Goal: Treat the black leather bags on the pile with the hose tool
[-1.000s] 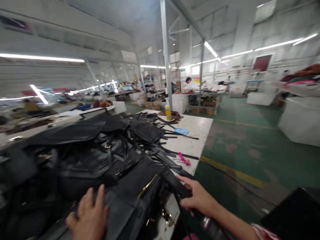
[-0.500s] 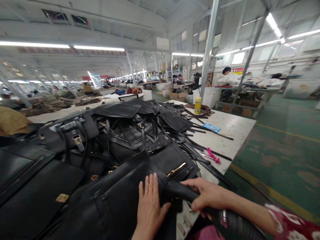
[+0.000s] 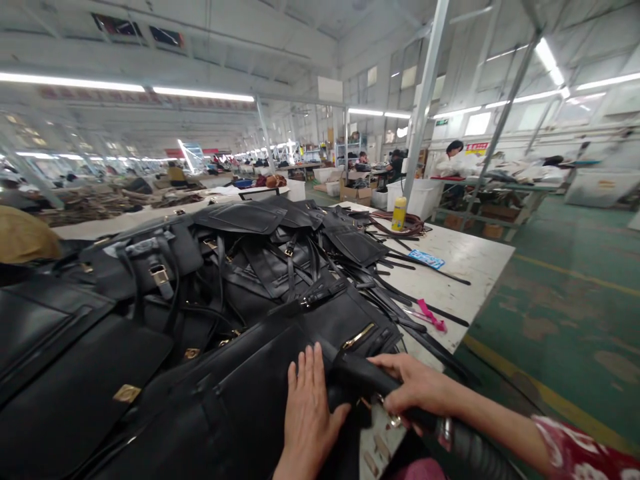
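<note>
Table (image 3: 480,260): right of centre
Right hand (image 3: 417,387): clasps nozzle (image 3: 364,372)
Nozzle axis: lower right toward centre
Left hand (image 3: 310,413): flat on bag (image 3: 253,393), gripping nothing

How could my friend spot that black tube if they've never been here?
Find the white table piled with black bags. At its near side, toward the picture's bottom right, the person's right hand grips the black tube. Unlike the bags, it's long and round, with a shiny metal band and a ridged hose behind it.
</note>
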The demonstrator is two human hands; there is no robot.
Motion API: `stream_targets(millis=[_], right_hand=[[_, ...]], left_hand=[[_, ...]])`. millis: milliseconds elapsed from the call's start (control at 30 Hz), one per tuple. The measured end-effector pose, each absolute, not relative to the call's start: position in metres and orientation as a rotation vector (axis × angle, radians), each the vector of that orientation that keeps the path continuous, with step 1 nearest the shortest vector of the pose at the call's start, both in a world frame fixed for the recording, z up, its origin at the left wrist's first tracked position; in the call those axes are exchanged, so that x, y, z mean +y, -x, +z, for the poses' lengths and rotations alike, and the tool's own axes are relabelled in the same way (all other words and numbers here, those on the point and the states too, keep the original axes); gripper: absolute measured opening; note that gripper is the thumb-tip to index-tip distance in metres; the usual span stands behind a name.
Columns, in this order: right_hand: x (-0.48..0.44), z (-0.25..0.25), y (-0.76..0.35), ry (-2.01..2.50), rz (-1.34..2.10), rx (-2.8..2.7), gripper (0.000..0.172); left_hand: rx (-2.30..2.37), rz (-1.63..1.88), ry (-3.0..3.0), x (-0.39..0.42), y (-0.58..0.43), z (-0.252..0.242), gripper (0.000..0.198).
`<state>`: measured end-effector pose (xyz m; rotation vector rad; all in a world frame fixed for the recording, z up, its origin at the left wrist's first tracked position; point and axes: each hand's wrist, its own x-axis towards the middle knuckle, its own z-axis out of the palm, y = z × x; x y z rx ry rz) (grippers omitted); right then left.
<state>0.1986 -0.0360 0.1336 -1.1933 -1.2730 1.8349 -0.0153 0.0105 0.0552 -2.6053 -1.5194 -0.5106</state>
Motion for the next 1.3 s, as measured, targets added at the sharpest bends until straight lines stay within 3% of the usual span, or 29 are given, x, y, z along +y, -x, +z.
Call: stream_targets(millis=[167, 367, 533, 733, 900, 1067, 1200, 1300], right_hand=[[0.011, 0.121, -0.178, 1.147, 1.786, -1.304, 0.063], [0.09, 0.122, -0.148, 1.112, 1.773, -1.393, 0.062], [0.129, 0.137, -0.123, 1.13, 1.719, -1.427, 0.057], [0.099, 0.156, -0.148, 1.135, 1.691, -1.451, 0.058], [0.09, 0.139, -0.141, 1.194, 1.772, -1.495, 0.054], [0.112, 0.136, -0.099, 1.248, 1.538, -1.513, 0.062], [0.09, 0.16, -0.086, 1.184, 1.407, -1.561, 0.067], [0.056, 0.18, -0.086, 1.104, 1.501, -1.651, 0.067]], left_hand=[[-1.468, -0.545, 2.594, 0.008, 0.019, 0.05, 0.088], [-1.539, -0.465, 2.665, 0.007, 0.02, 0.052, 0.067], [-1.627, -0.387, 2.743, 0.005, 0.018, 0.065, 0.066], [-1.658, -0.428, 2.804, 0.003, 0.021, 0.063, 0.07], [-1.693, -0.489, 2.809, 0.001, 0.022, 0.059, 0.071], [-1.736, -0.593, 2.836, -0.004, 0.013, 0.068, 0.072], [-1.67, -0.698, 2.987, -0.025, 0.028, 0.092, 0.056], [-1.817, -1.078, 2.709, -0.034, 0.081, 0.113, 0.036]])
